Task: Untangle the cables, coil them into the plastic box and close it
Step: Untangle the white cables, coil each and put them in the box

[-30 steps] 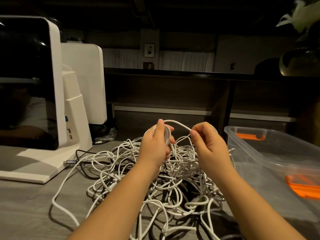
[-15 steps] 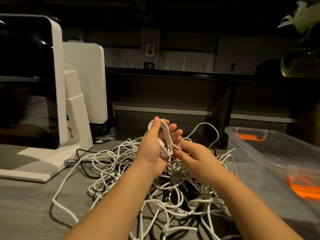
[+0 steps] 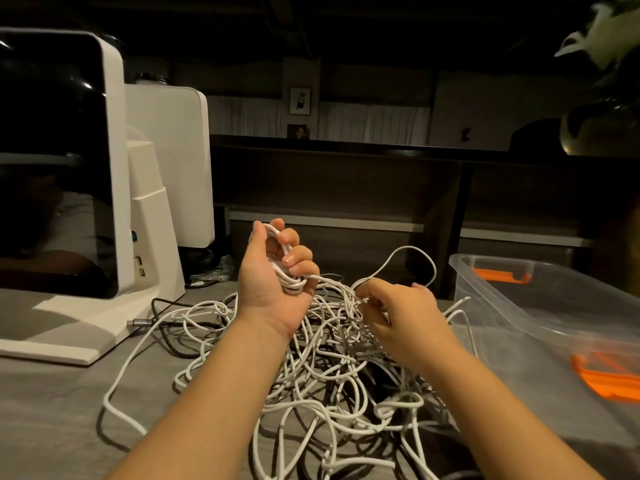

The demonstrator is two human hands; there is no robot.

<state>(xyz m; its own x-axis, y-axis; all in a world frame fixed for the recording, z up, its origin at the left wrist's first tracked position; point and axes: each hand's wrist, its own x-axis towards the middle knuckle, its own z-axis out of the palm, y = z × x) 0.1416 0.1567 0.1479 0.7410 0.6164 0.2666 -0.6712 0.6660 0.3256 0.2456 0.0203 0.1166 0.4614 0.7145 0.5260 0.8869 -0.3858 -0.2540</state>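
Cables, thin white and round, lie in one big tangled heap (image 3: pixel 329 358) on the grey tabletop (image 3: pixel 52 427) between my forearms. I hold my left hand (image 3: pixel 273 271) raised above the heap, fingers curled round a small white coil of finished loops (image 3: pixel 287 271), so the wound part stays clear of the mess. My right hand (image 3: pixel 398 313) sits lower and to the right, fingertips pinching a strand at the heap's far edge, probably to feed slack toward the coil. The clear plastic box with orange latches (image 3: pixel 540 306) waits open on the right, near enough for dropping the coil in. A white-framed monitor (image 3: pixel 62 161) stands far left.
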